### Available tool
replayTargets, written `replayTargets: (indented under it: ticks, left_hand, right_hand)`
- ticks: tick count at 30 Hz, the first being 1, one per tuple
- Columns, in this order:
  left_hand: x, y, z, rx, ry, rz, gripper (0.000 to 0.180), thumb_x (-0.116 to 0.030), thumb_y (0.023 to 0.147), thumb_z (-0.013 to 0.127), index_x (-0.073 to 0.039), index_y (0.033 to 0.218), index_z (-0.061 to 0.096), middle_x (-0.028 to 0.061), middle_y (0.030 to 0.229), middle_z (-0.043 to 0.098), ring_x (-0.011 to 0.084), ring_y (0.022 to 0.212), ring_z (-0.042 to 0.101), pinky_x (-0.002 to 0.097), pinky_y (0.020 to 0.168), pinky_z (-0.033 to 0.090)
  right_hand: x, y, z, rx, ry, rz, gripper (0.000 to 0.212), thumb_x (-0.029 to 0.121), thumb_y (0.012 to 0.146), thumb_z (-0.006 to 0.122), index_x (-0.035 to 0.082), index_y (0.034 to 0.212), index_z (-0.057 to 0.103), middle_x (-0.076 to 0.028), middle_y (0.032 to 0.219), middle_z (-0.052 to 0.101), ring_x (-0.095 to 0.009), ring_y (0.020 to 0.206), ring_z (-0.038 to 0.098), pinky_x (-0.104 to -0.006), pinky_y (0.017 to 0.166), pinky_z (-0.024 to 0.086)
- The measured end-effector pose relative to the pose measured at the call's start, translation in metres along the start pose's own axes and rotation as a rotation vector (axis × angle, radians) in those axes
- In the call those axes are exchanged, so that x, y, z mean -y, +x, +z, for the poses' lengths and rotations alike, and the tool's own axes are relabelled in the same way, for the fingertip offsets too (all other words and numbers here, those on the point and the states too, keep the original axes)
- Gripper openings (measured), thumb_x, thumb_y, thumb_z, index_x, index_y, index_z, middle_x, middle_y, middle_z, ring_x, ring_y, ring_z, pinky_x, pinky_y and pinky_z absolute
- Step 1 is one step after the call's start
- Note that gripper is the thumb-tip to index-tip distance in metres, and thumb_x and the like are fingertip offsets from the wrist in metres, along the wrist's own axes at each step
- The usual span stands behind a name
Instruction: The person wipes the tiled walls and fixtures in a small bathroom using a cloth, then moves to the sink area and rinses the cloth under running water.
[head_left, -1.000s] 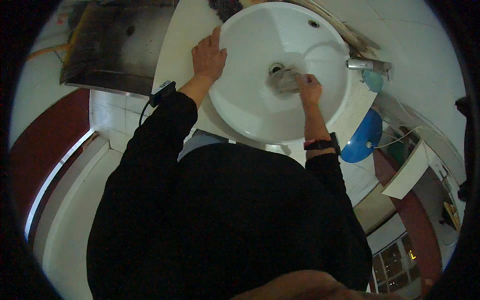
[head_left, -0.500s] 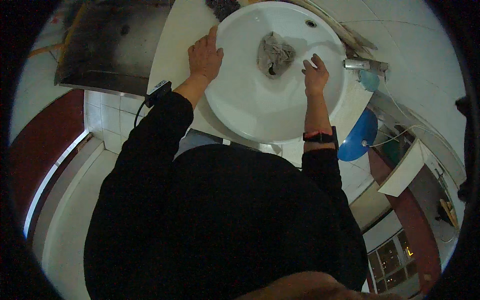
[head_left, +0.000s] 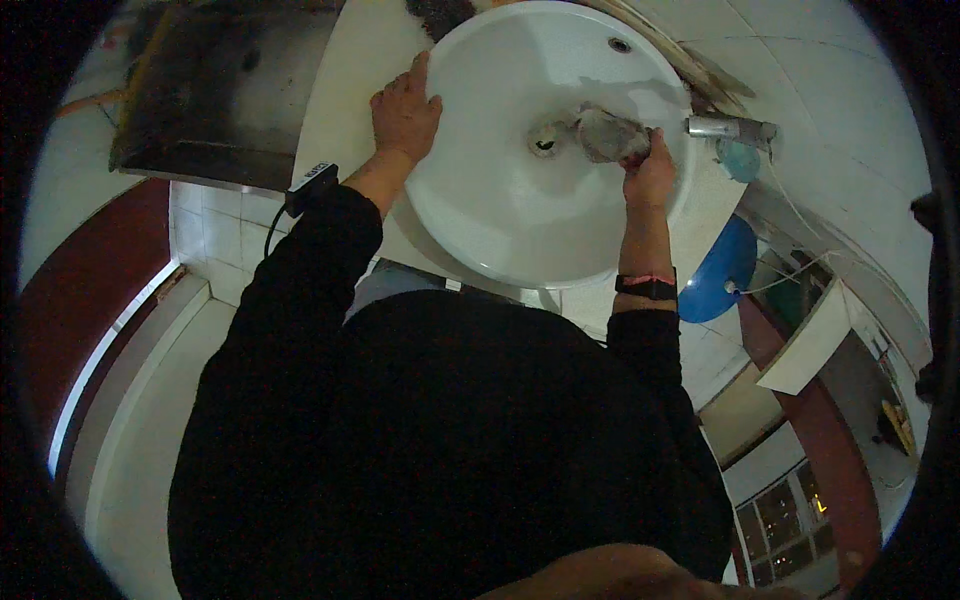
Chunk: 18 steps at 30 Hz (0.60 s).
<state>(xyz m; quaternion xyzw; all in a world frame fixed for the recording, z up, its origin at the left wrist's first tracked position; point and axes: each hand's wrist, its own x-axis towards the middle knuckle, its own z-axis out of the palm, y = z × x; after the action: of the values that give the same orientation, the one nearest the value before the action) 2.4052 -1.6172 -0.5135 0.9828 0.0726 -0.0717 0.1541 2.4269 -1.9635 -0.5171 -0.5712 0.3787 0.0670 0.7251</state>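
A round white washbasin lies in front of me, its drain hole showing near the middle. My right hand grips one end of a grey rag, which hangs bunched over the basin's right side, to the right of the drain. My left hand rests on the basin's left rim and the counter beside it. Its fingers are stretched out and hold nothing.
Right of the basin a metal faucet sits by a light-blue rounded object. A blue basin lies lower right. At the upper left is a stained metal sink. A dark bristly object touches the counter's far side.
My right hand has closed on the rag and lifted it off the drain toward the right. The drain hole is now uncovered. My left hand has barely moved.
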Motion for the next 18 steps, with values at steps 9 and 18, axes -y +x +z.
replayTargets:
  ticks: [9, 18]
  left_hand:
    - [-0.001, 0.004, -0.002, 0.042, 0.034, -0.027, 0.073, -0.027, 0.087, 0.062, -0.017, 0.148, 0.023, 0.0140, 0.122, 0.056, 0.0311, 0.114, 0.052, 0.0476, 0.098, 0.036]
    - [0.001, 0.001, -0.006, -0.071, 0.054, 0.010, 0.072, -0.028, 0.087, 0.062, -0.017, 0.148, 0.024, 0.0139, 0.119, 0.058, 0.0318, 0.112, 0.053, 0.0470, 0.098, 0.035]
  right_hand:
    - [0.032, -0.039, -0.010, 0.015, -0.238, -0.279, 0.020, 0.007, 0.083, 0.067, -0.001, 0.101, 0.064, -0.004, 0.079, 0.061, -0.011, 0.058, 0.054, -0.0260, 0.051, 0.045]
    - [0.031, -0.021, -0.018, -0.018, -0.245, -0.323, 0.016, 0.008, 0.084, 0.067, -0.002, 0.097, 0.065, -0.003, 0.073, 0.060, -0.009, 0.059, 0.053, -0.0232, 0.054, 0.044]
